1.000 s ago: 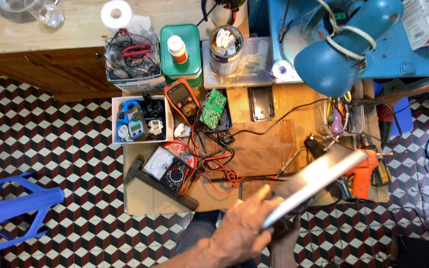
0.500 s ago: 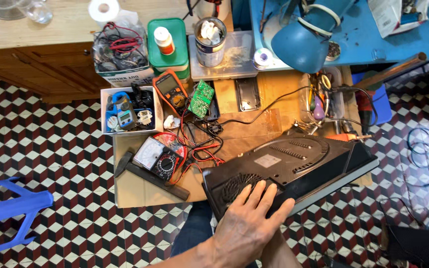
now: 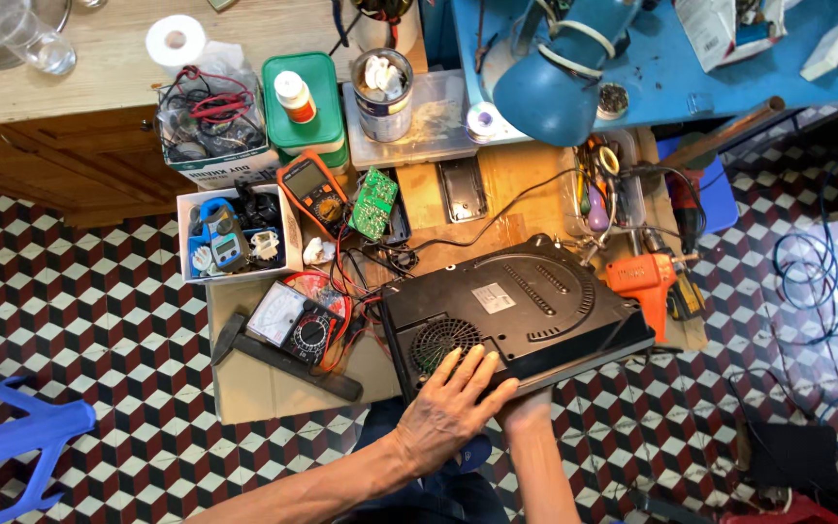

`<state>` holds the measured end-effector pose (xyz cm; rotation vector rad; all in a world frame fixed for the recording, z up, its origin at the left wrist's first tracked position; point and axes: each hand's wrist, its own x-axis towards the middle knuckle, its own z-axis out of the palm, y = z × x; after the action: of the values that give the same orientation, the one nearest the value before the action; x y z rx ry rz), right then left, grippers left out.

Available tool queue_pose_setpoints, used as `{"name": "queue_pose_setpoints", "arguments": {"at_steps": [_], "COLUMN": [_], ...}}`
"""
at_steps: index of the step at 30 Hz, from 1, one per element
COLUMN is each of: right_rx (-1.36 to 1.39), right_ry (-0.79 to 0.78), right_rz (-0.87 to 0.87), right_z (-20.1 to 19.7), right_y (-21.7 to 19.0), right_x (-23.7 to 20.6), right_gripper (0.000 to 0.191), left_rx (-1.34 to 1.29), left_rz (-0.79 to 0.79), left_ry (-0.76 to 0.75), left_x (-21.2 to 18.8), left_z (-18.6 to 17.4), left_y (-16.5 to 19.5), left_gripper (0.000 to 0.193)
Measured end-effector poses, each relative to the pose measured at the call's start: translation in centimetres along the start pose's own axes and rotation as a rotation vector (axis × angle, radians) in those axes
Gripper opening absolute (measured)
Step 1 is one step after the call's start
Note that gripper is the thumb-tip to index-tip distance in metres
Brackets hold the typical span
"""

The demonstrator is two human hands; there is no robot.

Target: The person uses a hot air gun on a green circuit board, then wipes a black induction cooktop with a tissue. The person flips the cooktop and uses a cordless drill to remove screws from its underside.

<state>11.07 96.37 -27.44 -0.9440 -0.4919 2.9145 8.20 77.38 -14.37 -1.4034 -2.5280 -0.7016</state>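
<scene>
one black induction cooker [image 3: 521, 306] lies upside down on the low wooden bench [image 3: 273, 398], its round fan grille at seven o'clock and its near edge over the bench's front. the left hand [image 3: 453, 408] lies flat on that grille corner with fingers spread, while the right hand [image 3: 526, 406] sits under the near edge, its grip hidden. at nine o'clock lies an analog multimeter [image 3: 295, 325], at three o'clock an orange soldering gun [image 3: 644, 281]
</scene>
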Motion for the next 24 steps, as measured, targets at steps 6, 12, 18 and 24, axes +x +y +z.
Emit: {"name": "queue_pose_setpoints", "arguments": {"at_steps": [6, 12, 18, 24], "right_rx": [0.121, -0.186, -0.164, -0.235], "right_ry": [0.177, 0.289, 0.284, 0.2], "right_rz": [-0.057, -0.024, -0.018, -0.073], "right_z": [1.4, -2.7, -4.5, -2.8], "right_y": [-2.3, -0.5, 0.3, 0.4], "right_x": [-9.1, -6.2, -5.5, -5.3], "right_gripper": [0.082, 0.053, 0.053, 0.063], "left_rx": [0.041, -0.184, -0.421, -1.531], "left_rz": [-0.042, -0.113, -1.15, -1.585], "left_ry": [-0.06, -0.083, 0.345, 0.2], "left_x": [-2.6, -6.6, -10.6, -9.0], "left_z": [4.0, 6.5, 9.1, 10.4], "left_y": [3.6, 5.7, 1.2, -5.1], "left_gripper": [0.054, 0.055, 0.038, 0.064]}}
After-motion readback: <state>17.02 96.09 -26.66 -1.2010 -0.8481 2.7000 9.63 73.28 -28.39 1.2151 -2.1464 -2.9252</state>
